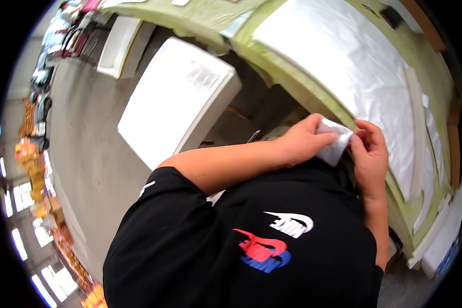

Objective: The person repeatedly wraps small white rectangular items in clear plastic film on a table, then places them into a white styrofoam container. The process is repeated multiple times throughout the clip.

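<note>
Both hands meet in front of my body, close to the edge of a table with a green cover (313, 90). Between them is a small piece of white, crinkled, sheet-like material (334, 146); its exact kind does not show. My left hand (304, 139) is closed on its left side, with the thumb lying across it. Fingers of my right hand (370, 154) pinch its upper right corner. Beyond the hands, a large sheet of white wrapping material (339, 56) spreads over the table top.
To the left, a big white box (177, 97) stands by the table. Farther back is a white open tray-like box (119, 46). A dark object (391, 17) lies on the table's far part. White strips (439, 231) lean at the right. A person (61, 23) is far at the upper left.
</note>
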